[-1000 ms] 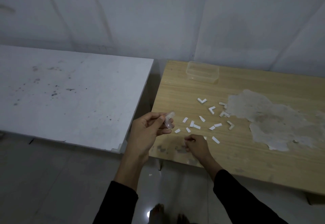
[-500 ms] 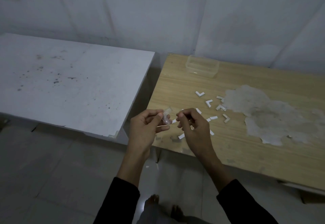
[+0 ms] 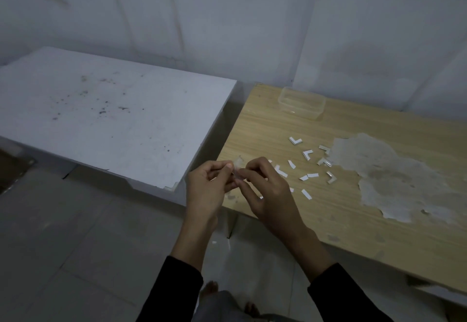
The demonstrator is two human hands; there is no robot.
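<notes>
Plastic is the matter in hand: a small clear piece (image 3: 237, 164) is pinched between the thumb and forefinger of the left hand (image 3: 206, 191) and held in the air above the near left edge of the wooden worktop (image 3: 353, 233). The grip of the right hand (image 3: 269, 196) is closed on the same piece from the other side, its fingertips meeting those of the left. Whether a white strip is also held there cannot be told, as it would be hidden by the fingers.

The step is judged to be the fitting or opening of that piece. It would be done best with the left pinch set low on the plastic, so that the upper edge is left free. The right fingertips should be worked lightly, since so thin a thing is easily crumpled. The work is better carried out over the worktop than over the floor, so that anything dropped lands among the white strips (image 3: 292, 164) scattered just beyond the hands. A clear tub (image 3: 302, 104) stands well apart at the back.
</notes>
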